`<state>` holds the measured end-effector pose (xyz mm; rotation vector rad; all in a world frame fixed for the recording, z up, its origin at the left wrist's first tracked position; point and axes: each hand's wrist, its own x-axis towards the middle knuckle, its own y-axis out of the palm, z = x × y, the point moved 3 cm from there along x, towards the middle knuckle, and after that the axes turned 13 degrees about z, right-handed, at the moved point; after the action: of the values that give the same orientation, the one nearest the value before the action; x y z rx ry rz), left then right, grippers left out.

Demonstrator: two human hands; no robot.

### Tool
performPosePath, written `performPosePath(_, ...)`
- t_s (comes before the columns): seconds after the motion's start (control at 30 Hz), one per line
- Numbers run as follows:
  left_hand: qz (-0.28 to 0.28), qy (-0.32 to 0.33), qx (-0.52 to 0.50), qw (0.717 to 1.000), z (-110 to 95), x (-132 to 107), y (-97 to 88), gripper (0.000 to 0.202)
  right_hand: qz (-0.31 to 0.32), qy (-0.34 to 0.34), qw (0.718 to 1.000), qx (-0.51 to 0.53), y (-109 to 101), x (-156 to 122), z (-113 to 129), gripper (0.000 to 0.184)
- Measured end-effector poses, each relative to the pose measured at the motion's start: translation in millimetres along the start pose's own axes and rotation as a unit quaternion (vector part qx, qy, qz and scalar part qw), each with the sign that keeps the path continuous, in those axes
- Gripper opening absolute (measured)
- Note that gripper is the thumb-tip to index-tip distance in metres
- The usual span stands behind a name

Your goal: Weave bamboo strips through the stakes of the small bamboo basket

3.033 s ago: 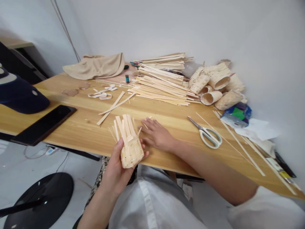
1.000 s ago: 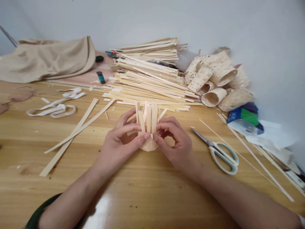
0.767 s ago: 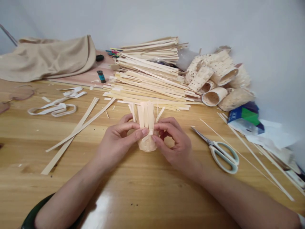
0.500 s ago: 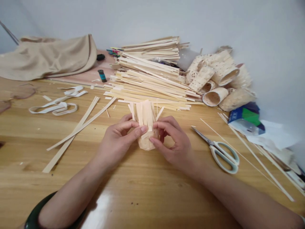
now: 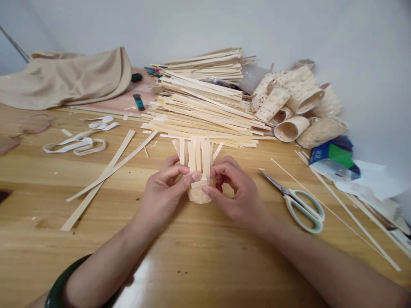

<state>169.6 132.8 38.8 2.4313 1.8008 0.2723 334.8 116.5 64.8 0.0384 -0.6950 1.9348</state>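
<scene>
A pale wall [image 5: 199, 21] backs the wooden counter [image 5: 205, 261], and here in the middle is the small woven basket [image 5: 199, 197], upright between two hands, its tall strip ends [image 5: 206, 157] fanning at the top. The left hand [image 5: 163, 184] has the near left side, fingers [image 5: 176, 170] and thumb pinching the weave, thumb tip against a short slanting strip [image 5: 199, 183]. Across from it the right hand [image 5: 240, 192] pinches the opposite side, thumb just below that same strip. Whether the base touches the counter, I can't quite tell.

Plenty of room this way: a broad run of wood grain lies between the forearms (that's a dark green band [image 5: 63, 280] on the left one). It's tighter at the far side, where bundles of strips [image 5: 202, 113] lie close behind the fanned ends. Scissors [image 5: 303, 209] sit well apart from the right hand, tips toward the wall; crossed strips [image 5: 101, 179] flank the left, and woven tubes [image 5: 290, 100] crowd the far right.
</scene>
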Motion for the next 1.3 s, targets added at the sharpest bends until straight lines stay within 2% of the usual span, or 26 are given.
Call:
performPosePath(0.13, 0.017, -0.01, -0.037, 0.999, 2.3, 1.1, -2.0, 0.017, -0.001, 0.017, 0.999, 0.033, -0.8, 0.5, 0.3, 0.011)
performPosePath(0.43, 0.032, 0.002, 0.005, 0.999, 1.1, 1.9, -2.0, 0.017, 0.025, 0.043, 0.991, 0.127, -1.6, 0.3, -9.7, 0.007)
performPosePath(0.6, -0.011, 0.019, 0.056, 0.998, -1.5, -1.1, -0.6, 0.018, -0.002, -0.004, 0.995, 0.095, 1.4, -0.9, -10.7, 0.009)
performPosePath(0.7, -0.036, 0.024, 0.035, 0.998, -0.1, -2.2, 0.7, 0.017, -0.041, -0.052, 0.996, 0.055, 4.9, -5.6, -8.4, 0.012)
performPosePath(0.83, -0.041, 0.016, 0.031, 0.999, 1.1, -3.1, 1.7, 0.018, -0.073, -0.098, 0.992, -0.022, 8.0, -11.4, -7.3, 0.016)
performPosePath(1.03, -0.015, 0.004, 0.036, 0.999, -3.9, -3.7, 4.1, 0.023, -0.061, -0.104, 0.99, -0.069, 5.8, -12.6, -11.6, 0.025)
performPosePath(1.17, 0.041, -0.033, -0.025, 0.998, -4.3, -2.7, 6.7, 0.025, -0.043, -0.094, 0.992, -0.074, 3.9, -13.8, -10.6, 0.021)
performPosePath(1.3, 0.078, -0.072, -0.075, 0.992, -1.8, -0.8, 3.0, 0.017, -0.024, -0.078, 0.996, -0.045, 2.1, -12.5, -8.6, 0.016)
